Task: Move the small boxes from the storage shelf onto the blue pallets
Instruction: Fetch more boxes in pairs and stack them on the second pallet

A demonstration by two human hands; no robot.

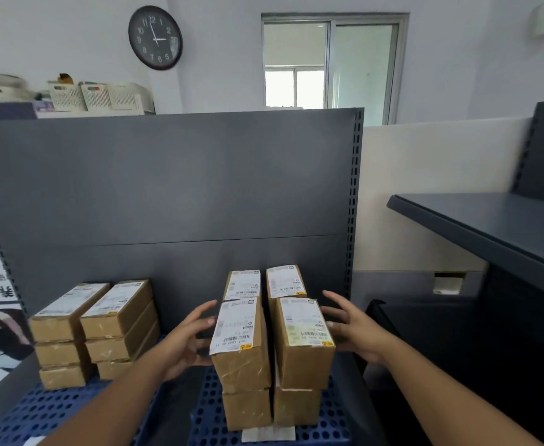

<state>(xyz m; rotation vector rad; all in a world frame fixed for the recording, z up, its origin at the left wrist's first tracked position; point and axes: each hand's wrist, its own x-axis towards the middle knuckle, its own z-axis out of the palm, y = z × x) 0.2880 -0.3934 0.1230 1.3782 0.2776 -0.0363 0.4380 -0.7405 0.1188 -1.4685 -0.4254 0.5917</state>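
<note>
Although the wide lens bends the edges, the head view shows two bare hands reaching forward on either side of a stack of small brown cardboard boxes with white printed labels [306, 342]. The left hand [186, 339] has its fingers spread and lightly bent beside the stack's left face. The right hand [351, 329] is spread likewise beside the right face. Neither curls round a box, and whether any fingertip actually touches the cardboard is hard to make out.

The stack stands toward the front edge of the right-hand blue perforated plastic pallet [331, 420], two columns across and two rows deep. The rear row shows little more than its labelled tops, so its number of layers is hidden. A white paper slip [267, 434] pokes out from under the stack at the pallet's front edge.

A second stack of the same boxes [93, 326], three layers high, sits toward the back of the left-hand blue pallet [48, 410]. That pallet's front is cut off by the frame and partly covered by the left forearm.

Behind both rises the grey metal back panel of the storage shelf [167, 175]. A dark shelf board [489, 220] juts in at the right, cut off. A round dark clock [155, 37] hangs on the wall above. The label text is too blurred to read.
</note>
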